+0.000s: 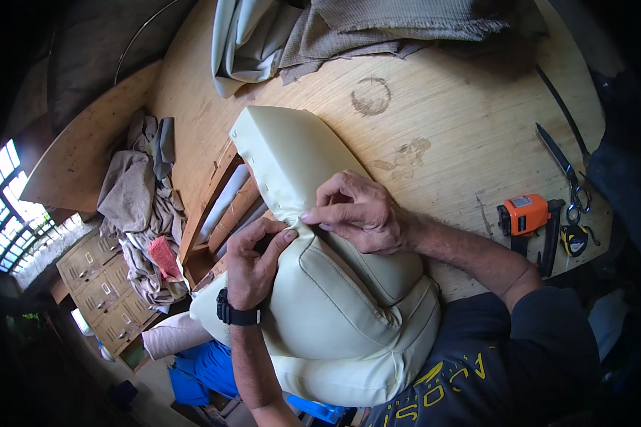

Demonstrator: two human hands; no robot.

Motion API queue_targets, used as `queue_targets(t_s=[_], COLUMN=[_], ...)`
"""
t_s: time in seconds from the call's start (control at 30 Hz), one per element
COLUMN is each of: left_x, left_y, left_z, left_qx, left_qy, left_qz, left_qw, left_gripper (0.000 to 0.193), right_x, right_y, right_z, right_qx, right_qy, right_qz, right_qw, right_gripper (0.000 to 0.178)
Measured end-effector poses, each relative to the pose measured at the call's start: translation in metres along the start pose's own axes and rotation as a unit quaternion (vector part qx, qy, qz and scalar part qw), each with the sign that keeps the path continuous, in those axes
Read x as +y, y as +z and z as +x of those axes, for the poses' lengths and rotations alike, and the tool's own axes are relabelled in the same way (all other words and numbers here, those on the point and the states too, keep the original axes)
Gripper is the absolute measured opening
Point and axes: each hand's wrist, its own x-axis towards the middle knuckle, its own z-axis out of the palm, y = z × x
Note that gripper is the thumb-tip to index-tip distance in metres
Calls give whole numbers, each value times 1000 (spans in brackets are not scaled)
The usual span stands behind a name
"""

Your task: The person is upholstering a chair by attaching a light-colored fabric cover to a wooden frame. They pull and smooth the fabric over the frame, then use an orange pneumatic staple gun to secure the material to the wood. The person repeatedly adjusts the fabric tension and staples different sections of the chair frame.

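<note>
A piece of furniture padded and covered in cream vinyl [299, 146] leans across the table edge and against my body. Its bare wooden frame [208, 203] shows on the left side. Stitched seams run over the bulging near part. At a gathered fold in the cover, my right hand [363, 213] pinches the vinyl between thumb and forefinger. Just beside it, my left hand [253, 260], with a black watch [236, 312] on the wrist, presses the same cover with thumb and fingers near the frame edge. Some left fingers are partly hidden behind the fold.
On the right of the wooden table [463, 121] lie an orange and black staple gun [525, 215], a yellow and black tape measure [575, 240] and scissors [568, 169]. Brown fabric [406, 25] and folded pale vinyl [246, 43] rest at the far edge. Crumpled cloths [132, 185] lie left.
</note>
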Motion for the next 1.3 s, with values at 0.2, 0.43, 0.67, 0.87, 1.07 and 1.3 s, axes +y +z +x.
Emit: queue_targets(t_s=[0.2,0.43,0.67,0.87,1.07,1.3], left_x=[-2,7,0,6,1,0], left_y=[-9,-18,33,28,48,63], left_z=[3,-19,-16,-19,-47,-23], left_qx=[-32,60,159,197,202,217], left_qy=[-3,94,18,49,91,83], left_qz=[-18,81,96,90,153,169], left_qw=[999,990,982,975,963,958], left_gripper=[16,17,23,17,23,19], right_x=[-10,-23,-24,-20,-22,-24], right_y=[-7,1,-1,0,9,2], right_z=[24,21,12,13,5,-12], right_qx=[-81,-84,-79,-39,-26,24], right_qy=[-119,-103,-61,-57,-19,147], right_qz=[-114,-204,-230,-236,-230,-58], right_qw=[983,970,968,969,973,987], right_gripper=[37,15,12,13,13,12])
